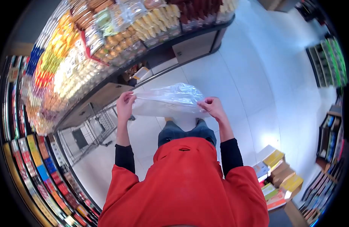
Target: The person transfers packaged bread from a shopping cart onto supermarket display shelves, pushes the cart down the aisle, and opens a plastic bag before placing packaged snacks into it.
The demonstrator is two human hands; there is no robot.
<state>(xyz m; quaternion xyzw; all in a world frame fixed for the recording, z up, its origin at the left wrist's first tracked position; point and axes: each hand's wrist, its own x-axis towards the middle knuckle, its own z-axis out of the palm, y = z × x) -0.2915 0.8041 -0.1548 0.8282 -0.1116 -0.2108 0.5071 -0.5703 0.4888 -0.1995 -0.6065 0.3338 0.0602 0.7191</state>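
A clear plastic bag is stretched out sideways in front of me, above the floor. My left hand pinches its left end between thumb and fingers. At the other end, my right hand has its fingers closed on the bag's edge. The plastic is bunched and shiny near the upper right and smoother on the left. Nothing can be made out inside it. Both arms reach forward, with the bag apart from the display counter.
A curved counter piled with packaged snacks stands ahead and left. A wire shopping cart is at my left, beside shelves of boxed goods. Cartons stand at my right. Pale floor tiles stretch forward.
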